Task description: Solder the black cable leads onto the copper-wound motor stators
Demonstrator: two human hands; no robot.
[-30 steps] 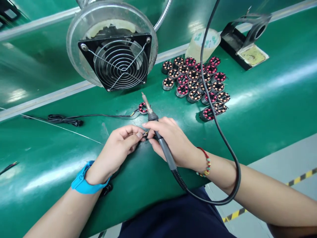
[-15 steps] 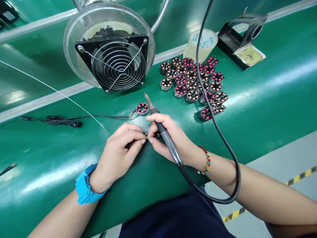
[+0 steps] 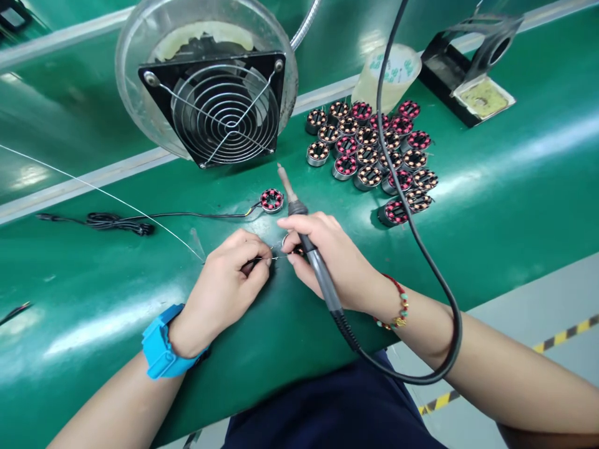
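My right hand is closed around a soldering iron, whose tip points up and away over the bench. The same hand's fingertips are on a small wound motor stator, mostly hidden behind them. To its left, my left hand is closed in a pinch on a thin wire reaching towards the stator. Just beyond the hands lies a red-wound stator with a black cable attached. A thin pale strand runs from the left edge to behind my left hand.
A fan with a wire guard stands at the back. Several red and copper stators are grouped right of it, near a tape roll. An iron stand with a sponge sits back right. The iron's cord loops over my right forearm.
My hands have drawn slightly apart, and a short length of thin wire now shows between my left fingertips and the stator. The view has shifted a little.
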